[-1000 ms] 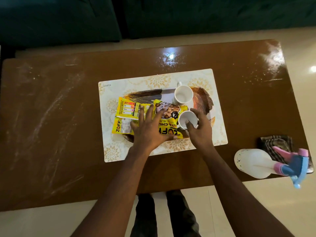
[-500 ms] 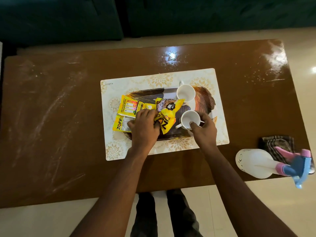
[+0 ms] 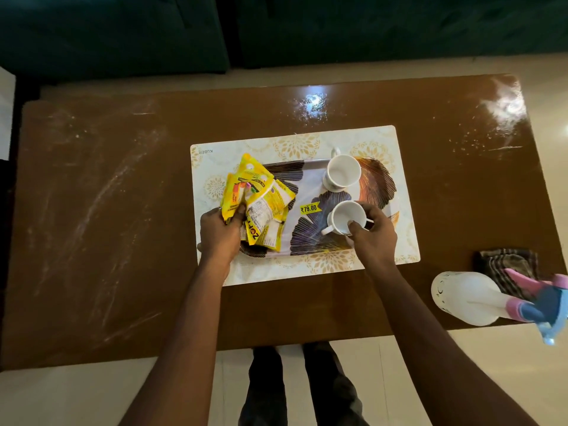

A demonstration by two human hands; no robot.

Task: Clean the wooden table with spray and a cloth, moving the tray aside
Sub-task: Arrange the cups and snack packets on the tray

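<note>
A leaf-patterned tray (image 3: 310, 192) lies on a white placemat (image 3: 295, 272) in the middle of the smeared wooden table (image 3: 107, 210). My left hand (image 3: 219, 233) grips a bunch of yellow snack packets (image 3: 259, 201) lifted over the tray's left end. My right hand (image 3: 373, 238) pinches the rim of the near white cup (image 3: 345, 218) on the tray. A second white cup (image 3: 342, 172) stands behind it. The spray bottle (image 3: 479, 298) lies on its side at the table's right front corner, beside a folded striped cloth (image 3: 504, 265).
A dark green sofa (image 3: 276, 29) runs along the far side of the table. My legs (image 3: 295, 385) stand on pale floor tiles at the near edge. White streaks cover the table's left half.
My left hand has gathered the yellow packets and lifted them to the left, uncovering the tray's middle and a price sticker. My right hand has closed on the near cup's rim.
</note>
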